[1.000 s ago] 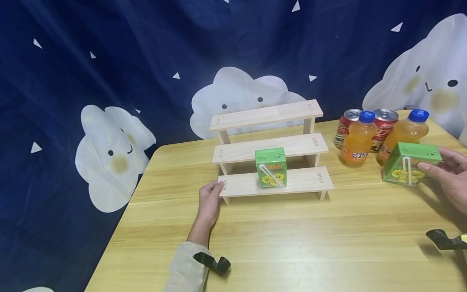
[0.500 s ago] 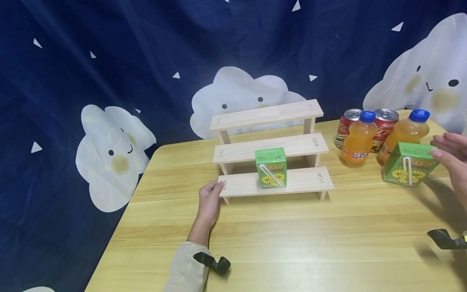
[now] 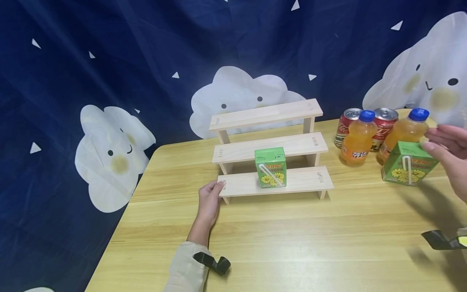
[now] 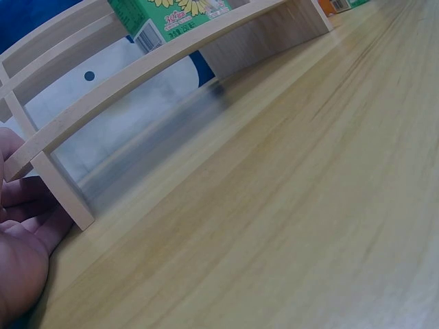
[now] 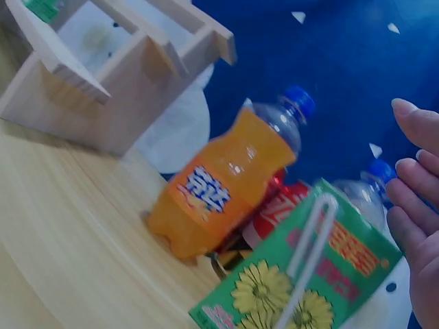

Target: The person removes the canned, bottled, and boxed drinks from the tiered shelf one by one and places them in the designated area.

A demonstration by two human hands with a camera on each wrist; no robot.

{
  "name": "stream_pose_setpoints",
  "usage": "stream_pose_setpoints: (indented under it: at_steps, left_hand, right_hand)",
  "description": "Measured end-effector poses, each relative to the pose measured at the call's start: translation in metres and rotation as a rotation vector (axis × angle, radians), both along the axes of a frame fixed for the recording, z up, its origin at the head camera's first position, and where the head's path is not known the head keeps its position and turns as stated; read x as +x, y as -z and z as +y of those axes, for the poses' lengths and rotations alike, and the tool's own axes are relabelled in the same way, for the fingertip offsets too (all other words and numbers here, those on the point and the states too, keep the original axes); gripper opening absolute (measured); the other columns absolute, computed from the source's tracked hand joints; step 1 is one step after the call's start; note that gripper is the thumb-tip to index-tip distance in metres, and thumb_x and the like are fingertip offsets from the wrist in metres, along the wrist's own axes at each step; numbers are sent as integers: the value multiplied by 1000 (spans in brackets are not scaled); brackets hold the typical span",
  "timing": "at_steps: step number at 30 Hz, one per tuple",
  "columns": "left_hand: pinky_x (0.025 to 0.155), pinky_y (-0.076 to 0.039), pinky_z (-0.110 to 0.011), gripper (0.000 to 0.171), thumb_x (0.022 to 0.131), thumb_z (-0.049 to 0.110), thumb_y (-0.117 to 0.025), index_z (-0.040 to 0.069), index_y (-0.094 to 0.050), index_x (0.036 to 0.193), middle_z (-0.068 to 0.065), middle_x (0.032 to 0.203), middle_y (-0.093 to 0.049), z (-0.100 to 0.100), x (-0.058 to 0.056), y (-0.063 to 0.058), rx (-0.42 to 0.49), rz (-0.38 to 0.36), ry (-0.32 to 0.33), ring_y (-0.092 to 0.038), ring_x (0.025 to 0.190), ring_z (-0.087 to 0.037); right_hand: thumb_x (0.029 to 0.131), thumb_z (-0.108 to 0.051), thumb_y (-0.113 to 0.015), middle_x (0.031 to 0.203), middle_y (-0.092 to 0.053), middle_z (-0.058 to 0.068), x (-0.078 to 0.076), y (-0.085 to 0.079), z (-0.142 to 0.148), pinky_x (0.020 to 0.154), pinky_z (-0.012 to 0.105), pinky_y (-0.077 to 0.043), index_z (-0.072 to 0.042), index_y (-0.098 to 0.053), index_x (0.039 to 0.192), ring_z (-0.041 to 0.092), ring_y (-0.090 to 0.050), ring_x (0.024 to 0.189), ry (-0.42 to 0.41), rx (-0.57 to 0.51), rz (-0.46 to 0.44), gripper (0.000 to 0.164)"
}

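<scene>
My left hand (image 3: pixel 209 201) grips the left end of the lowest step of a three-tier wooden display stand (image 3: pixel 240 184); in the left wrist view its fingers curl under that board. A green drink carton (image 3: pixel 270 168) with a white straw stands on this step. At the right, my right hand (image 3: pixel 450 156) hovers beside the top of a second green carton (image 3: pixel 408 164) on the table. Its fingers are extended and hold nothing; in the right wrist view the fingers (image 5: pixel 418 185) are off the carton's right side.
Behind the right carton stand two orange soda bottles (image 3: pixel 358 140) with blue caps and two red cans (image 3: pixel 351 117). A wooden table (image 3: pixel 175 227) carries everything. A dark blue curtain (image 3: pixel 160 36) with white clouds hangs behind.
My right hand has let go of the right carton, its fingers spreading away and lifting slightly towards the top. The left hand and the stand have stayed put.
</scene>
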State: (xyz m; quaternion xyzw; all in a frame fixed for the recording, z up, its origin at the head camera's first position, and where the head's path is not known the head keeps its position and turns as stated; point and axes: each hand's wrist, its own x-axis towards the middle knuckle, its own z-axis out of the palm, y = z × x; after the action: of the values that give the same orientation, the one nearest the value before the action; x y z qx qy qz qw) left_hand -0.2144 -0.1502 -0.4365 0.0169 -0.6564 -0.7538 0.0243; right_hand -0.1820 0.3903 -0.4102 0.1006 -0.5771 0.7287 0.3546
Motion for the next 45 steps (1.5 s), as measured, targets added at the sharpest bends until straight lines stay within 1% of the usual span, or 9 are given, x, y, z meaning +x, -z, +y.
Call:
stream_pose_setpoints:
  at_steps: [4,6,9,11,14,28,35,40,45]
  left_hand:
    - [80,-55,-22,31,94,7,-50,-19,-56,108,-11,97,-62,0,1,0,3,6,-1,-64,84,-11]
    - [80,-55,-22,31,94,7,-50,-19,-56,108,-12,97,-62,-1,0,0,4,8,-1,-64,84,-11]
    - [80,-55,-22,31,94,7,-49,-19,-56,108,-12,98,-62,-1,0,0,0,12,-2,-64,85,-11]
    - [81,-55,-23,31,94,7,-50,-19,-56,108,-13,99,-62,-1,0,0,0,14,-1,-64,85,-12]
    - [81,-55,-23,31,94,7,-49,-20,-56,108,-13,99,-62,-1,1,-1,2,15,1,-64,85,-12]
    - [81,-55,-24,30,93,7,-50,-18,-58,109,-14,100,-61,1,0,-2,6,-2,6,-64,85,-13]
    - [81,-55,-24,29,93,6,-50,-18,-58,108,-13,99,-61,1,0,0,9,-6,2,-65,85,-12]
    - [82,-55,-24,30,94,7,-50,-18,-58,108,-13,98,-62,1,1,-1,-5,-1,5,-64,85,-12]
    - [82,-55,-24,30,94,7,-49,-18,-57,109,-13,100,-61,0,1,-1,-5,3,5,-64,86,-12]
  right_hand:
    - [78,25,-56,105,-70,6,18,-35,-44,86,10,-48,14,-54,119,10,-65,97,-55,14,11,43]
    - [78,25,-54,106,-70,4,22,-44,-59,85,9,-48,14,-54,119,9,-65,98,-74,45,-6,42]
    - [81,20,-57,107,-69,-5,27,-51,-72,82,6,-47,8,-56,122,2,-63,98,3,209,-123,43]
    - [81,16,-60,107,-68,-10,27,-51,-77,81,4,-46,5,-56,124,-1,-62,98,50,311,-196,44]
    - [81,12,-63,108,-67,-14,27,-51,-83,79,3,-46,2,-55,126,-3,-61,99,91,417,-263,46]
    - [81,11,-64,110,-67,-11,19,-53,-117,79,6,-48,3,-55,125,1,-62,99,-16,448,-246,46]
    - [84,2,-66,110,-64,-15,12,-50,-139,81,4,-46,-1,-55,126,-3,-60,99,-31,532,-305,44]
    - [84,1,-67,109,-65,-15,7,-46,-158,82,7,-48,-2,-56,126,-2,-62,98,-95,553,-283,43]
    - [83,4,-67,110,-65,-11,2,-44,-179,84,12,-49,6,-53,124,0,-62,100,-177,557,-245,44]
